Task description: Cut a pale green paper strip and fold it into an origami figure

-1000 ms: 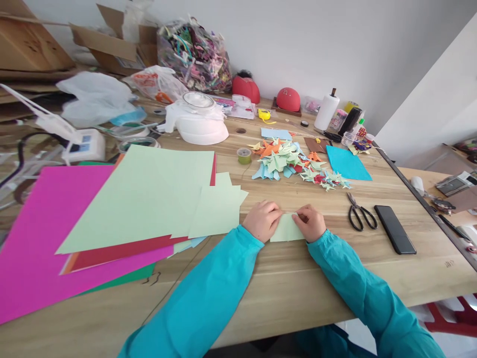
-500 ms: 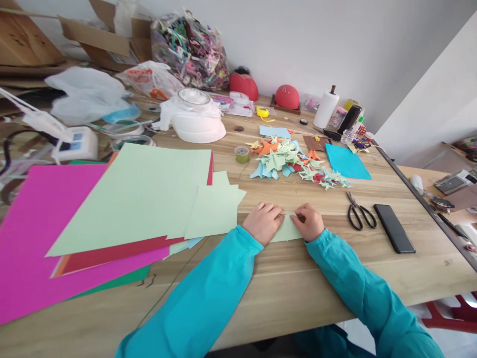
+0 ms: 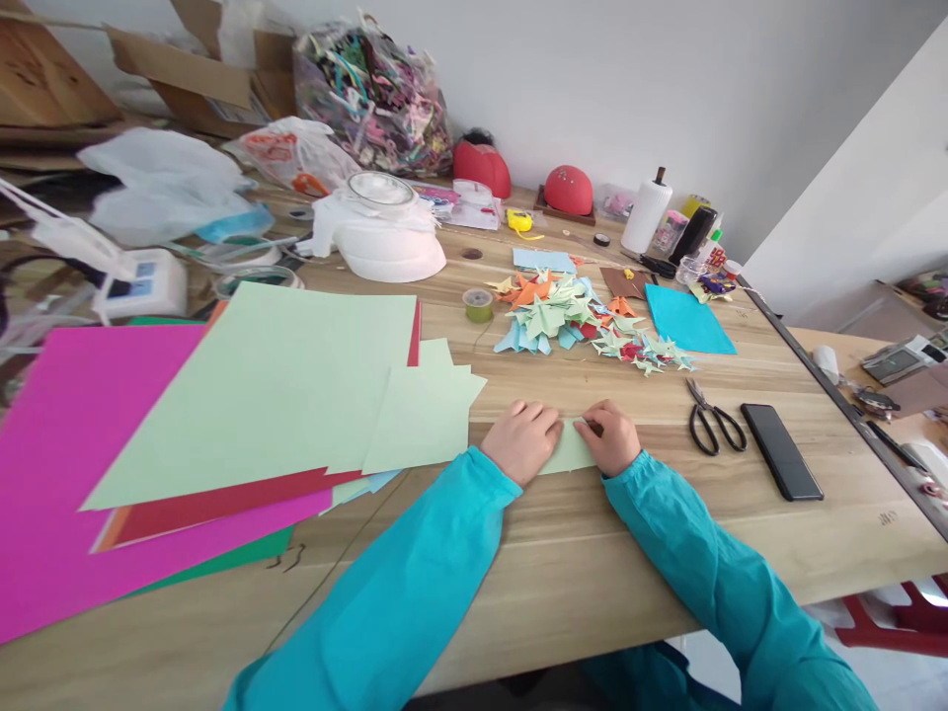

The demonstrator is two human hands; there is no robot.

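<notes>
A small pale green paper piece (image 3: pixel 570 449) lies flat on the wooden table (image 3: pixel 592 553) between my two hands. My left hand (image 3: pixel 522 439) rests on its left part, fingers curled and pressing down. My right hand (image 3: pixel 614 437) pinches its upper right edge with curled fingers. Both arms wear teal sleeves. Just left of my left hand lie cut pale green sheets (image 3: pixel 422 410).
A stack of large coloured sheets (image 3: pixel 148 444), pink, red and green, covers the left. A heap of folded paper shapes (image 3: pixel 578 321) and a blue sheet (image 3: pixel 688 321) lie beyond my hands. Scissors (image 3: pixel 707 425) and a black phone (image 3: pixel 781 451) lie to the right. Clutter lines the back.
My hands stay on the small green paper, with the fingers shifting slightly along its top edge. The view has drifted a little to the right.
</notes>
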